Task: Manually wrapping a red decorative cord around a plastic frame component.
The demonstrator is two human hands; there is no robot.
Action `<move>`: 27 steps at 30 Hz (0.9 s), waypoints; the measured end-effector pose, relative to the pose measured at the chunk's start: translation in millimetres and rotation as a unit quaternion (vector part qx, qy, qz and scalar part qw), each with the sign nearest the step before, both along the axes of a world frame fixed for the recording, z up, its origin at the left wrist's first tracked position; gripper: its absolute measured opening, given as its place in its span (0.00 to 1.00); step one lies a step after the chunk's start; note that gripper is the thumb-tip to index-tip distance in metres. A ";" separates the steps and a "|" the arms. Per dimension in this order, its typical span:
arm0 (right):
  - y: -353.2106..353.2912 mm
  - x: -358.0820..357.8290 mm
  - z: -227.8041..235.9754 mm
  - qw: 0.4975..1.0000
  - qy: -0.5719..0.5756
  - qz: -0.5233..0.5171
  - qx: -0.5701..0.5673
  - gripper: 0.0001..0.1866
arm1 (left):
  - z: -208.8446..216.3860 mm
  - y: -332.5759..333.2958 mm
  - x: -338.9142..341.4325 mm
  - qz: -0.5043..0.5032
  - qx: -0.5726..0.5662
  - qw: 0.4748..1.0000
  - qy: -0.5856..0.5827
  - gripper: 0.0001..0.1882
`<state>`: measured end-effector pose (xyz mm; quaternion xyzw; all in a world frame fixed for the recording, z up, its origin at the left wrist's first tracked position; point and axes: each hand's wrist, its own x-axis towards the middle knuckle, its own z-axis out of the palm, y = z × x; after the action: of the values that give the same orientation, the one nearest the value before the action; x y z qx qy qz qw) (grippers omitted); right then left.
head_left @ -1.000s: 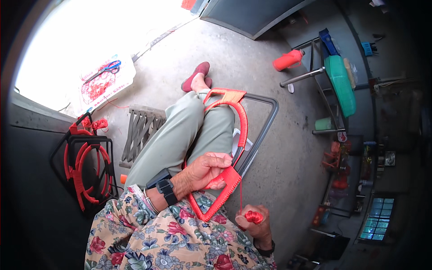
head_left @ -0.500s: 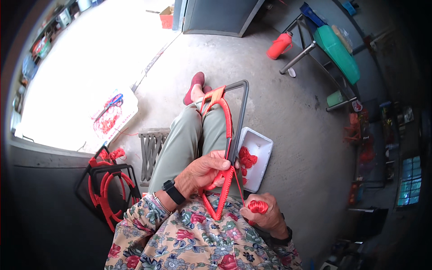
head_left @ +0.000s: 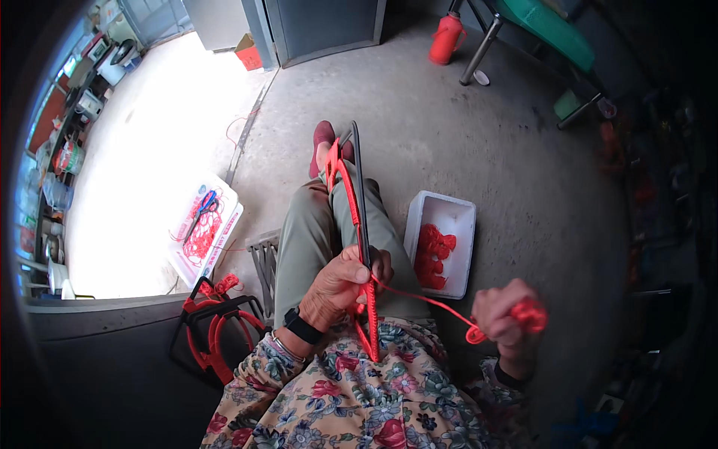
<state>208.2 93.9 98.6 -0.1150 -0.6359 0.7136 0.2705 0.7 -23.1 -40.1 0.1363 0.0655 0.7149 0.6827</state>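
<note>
A black metal frame point(head_left: 359, 178), partly wrapped in red cord, stands edge-on over my lap and points away from me. My left hand point(head_left: 340, 280) pinches it where the red wrapping point(head_left: 373, 322) meets bare black metal. Out to the right, my right hand point(head_left: 502, 310) is closed around a bundle of red cord point(head_left: 529, 316), a little blurred by motion. A length of that cord point(head_left: 430, 299) runs from the frame at my left fingers to a loop hanging below my right hand.
Right of my legs sits a white foam box point(head_left: 470, 247) holding red cord. At left, another white box point(head_left: 233, 217) contains cord tangles and blue-handled scissors point(head_left: 203, 206). Similar red-wrapped frames point(head_left: 217, 329) lean beside my left arm. A red thermos point(head_left: 445, 39) stands near a table leg.
My right hand has swung outward to the right with the cord bundle, drawing out the strand. The frame has turned more edge-on, and the head view has shifted.
</note>
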 end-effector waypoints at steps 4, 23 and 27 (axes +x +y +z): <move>17.7 -9.8 44.8 0.953 0.259 -0.014 0.159 0.13 | 0.2 -0.4 2.9 0.007 -0.020 1.000 0.008 0.11; 39.5 -21.0 70.8 0.958 0.257 -0.120 0.039 0.12 | 16.4 -17.8 0.3 0.093 -0.072 0.989 -0.092 0.23; 32.2 -43.7 47.4 0.982 0.102 -0.156 0.018 0.12 | 13.9 -41.8 -22.9 0.254 -0.213 0.939 0.094 0.20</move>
<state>164.5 126.1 146.0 -0.1346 -0.5920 0.6590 0.4440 -22.2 -65.0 -26.2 0.0330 0.3123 0.8180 0.4819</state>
